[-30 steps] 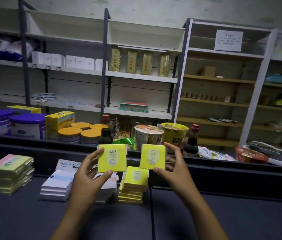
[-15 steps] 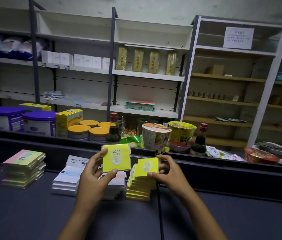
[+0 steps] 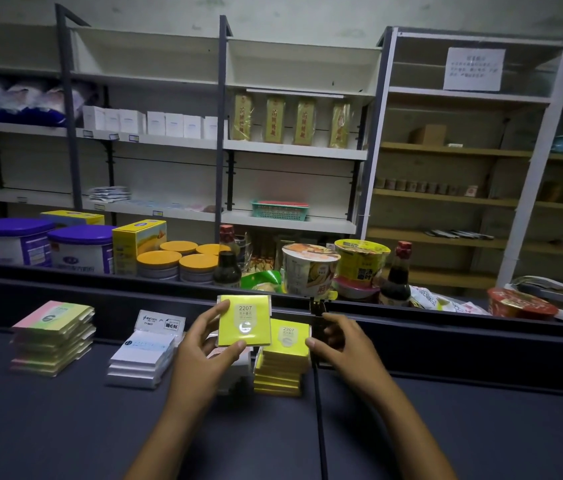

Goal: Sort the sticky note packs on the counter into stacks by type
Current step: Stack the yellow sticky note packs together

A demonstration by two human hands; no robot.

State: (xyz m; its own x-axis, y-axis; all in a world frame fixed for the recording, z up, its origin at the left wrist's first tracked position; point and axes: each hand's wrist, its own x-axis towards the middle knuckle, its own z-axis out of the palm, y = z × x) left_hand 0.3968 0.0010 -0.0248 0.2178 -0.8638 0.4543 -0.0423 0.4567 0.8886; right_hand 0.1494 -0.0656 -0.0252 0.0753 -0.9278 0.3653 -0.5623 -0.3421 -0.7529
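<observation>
My left hand (image 3: 200,355) pinches a yellow sticky note pack (image 3: 243,320) marked 2207 and holds it upright above the counter. Just to its right stands a stack of the same yellow packs (image 3: 282,367). My right hand (image 3: 342,344) holds the top pack (image 3: 288,337) of that stack by its right edge. A stack of white packs (image 3: 143,358) lies to the left. Another white stack is mostly hidden behind my left hand. At the far left sits a stack of pink-and-green packs (image 3: 51,337).
The dark counter (image 3: 65,427) has a raised back ledge (image 3: 100,285). Behind the ledge stand tins, a yellow box, sauce bottles (image 3: 226,261) and noodle cups (image 3: 309,268). Shelves line the back wall. A seam (image 3: 320,410) runs down the counter by the yellow stack.
My right hand has lowered its yellow pack onto the yellow stack. My left hand has moved its pack to the right, closer to that stack.
</observation>
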